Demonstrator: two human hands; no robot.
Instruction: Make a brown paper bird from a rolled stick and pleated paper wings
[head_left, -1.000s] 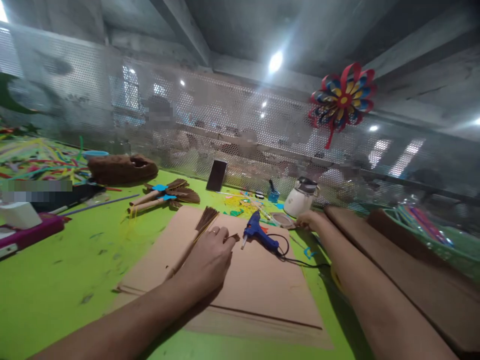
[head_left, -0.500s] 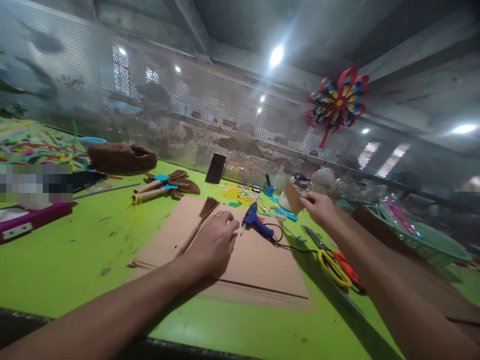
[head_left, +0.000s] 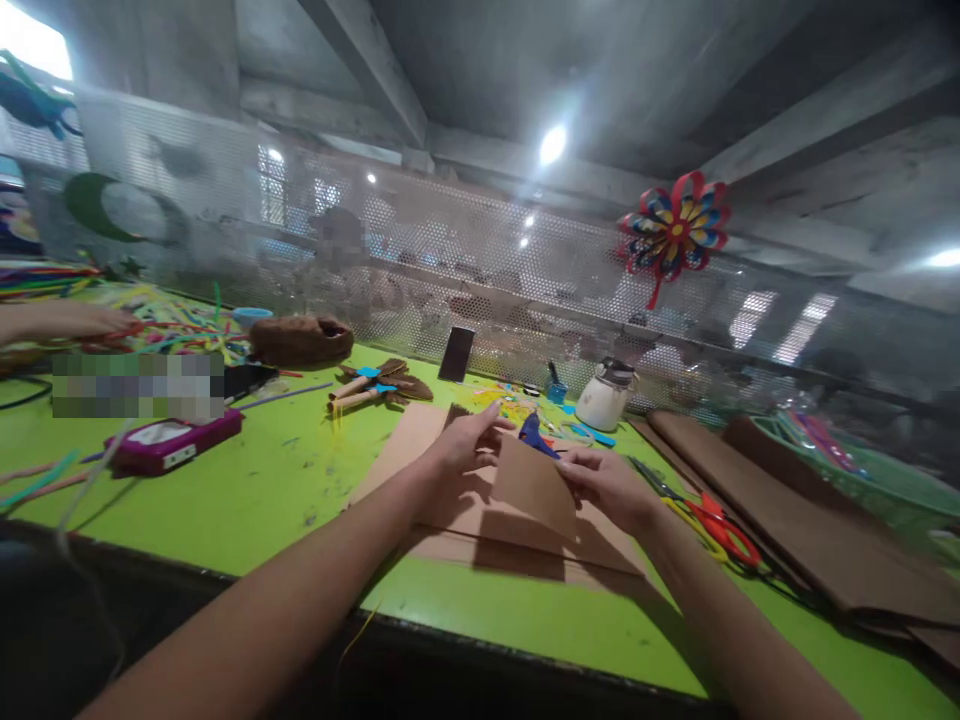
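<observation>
My right hand [head_left: 604, 483] pinches the right edge of a small piece of brown paper [head_left: 534, 487], raised above a stack of brown paper sheets [head_left: 405, 440]. My left hand [head_left: 469, 443] is at the paper's left side with its fingers apart. Whether its fingertips touch the paper, I cannot tell. Behind the piece lies a blue glue gun [head_left: 534, 433], partly covered by it. The fringed brown end [head_left: 456, 412] of a rolled stick shows just past my left hand, which hides the remainder.
Two brown paper figures with blue ties [head_left: 382, 388], a phone [head_left: 456, 354] and a white jug [head_left: 602, 398] stand farther back. Right are orange scissors [head_left: 724, 525], folded brown material [head_left: 795, 510] and a green basket [head_left: 870, 480]. Left are a purple power strip [head_left: 180, 442] and another person's hand [head_left: 75, 322].
My right hand has brought the small brown paper piece from beside the jug to over the stack. My left hand has let go of the fringed stick and lifted toward the piece.
</observation>
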